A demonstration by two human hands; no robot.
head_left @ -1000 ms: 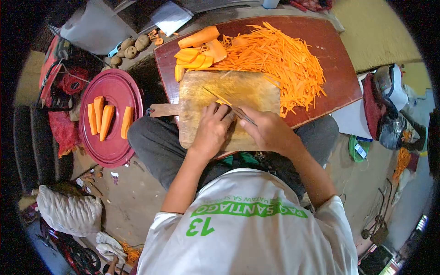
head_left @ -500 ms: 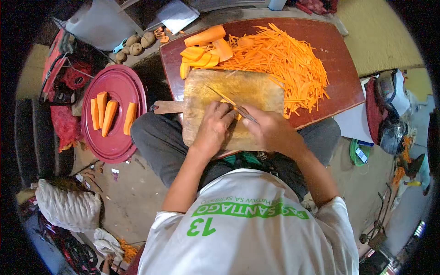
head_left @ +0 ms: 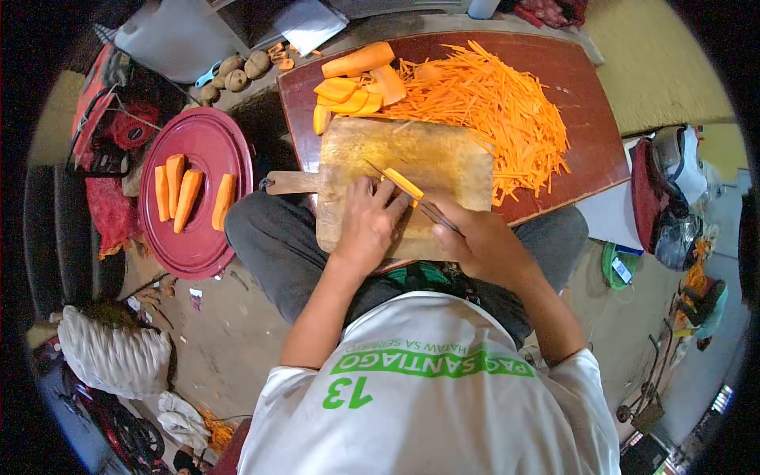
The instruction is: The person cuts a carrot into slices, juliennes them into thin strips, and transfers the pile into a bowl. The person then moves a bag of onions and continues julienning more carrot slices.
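Observation:
My right hand (head_left: 479,241) grips a knife (head_left: 440,215), its blade slanting up and left over the wooden cutting board (head_left: 451,150). Along the blade lies a cut carrot strip (head_left: 404,183). Left of the blade, my left hand (head_left: 368,218) has its fingers curled down on a piece of carrot, mostly hidden, with a bit of orange showing by the fingertips. The board rests across my lap and on the edge of a red-brown tabletop (head_left: 590,150). A large heap of carrot strips (head_left: 507,119) spreads behind and right of the board.
Carrot slices (head_left: 348,99) and a thick carrot piece (head_left: 358,59) lie at the board's far left. Several peeled carrots (head_left: 188,199) rest on a red round lid (head_left: 198,257) to my left. Potatoes (head_left: 236,80) and a blue-handled peeler (head_left: 207,74) lie beyond it.
My right hand and the knife have shifted slightly right and down, away from my left fingers. A carrot strip now shows clearly along the blade. My left hand has barely moved.

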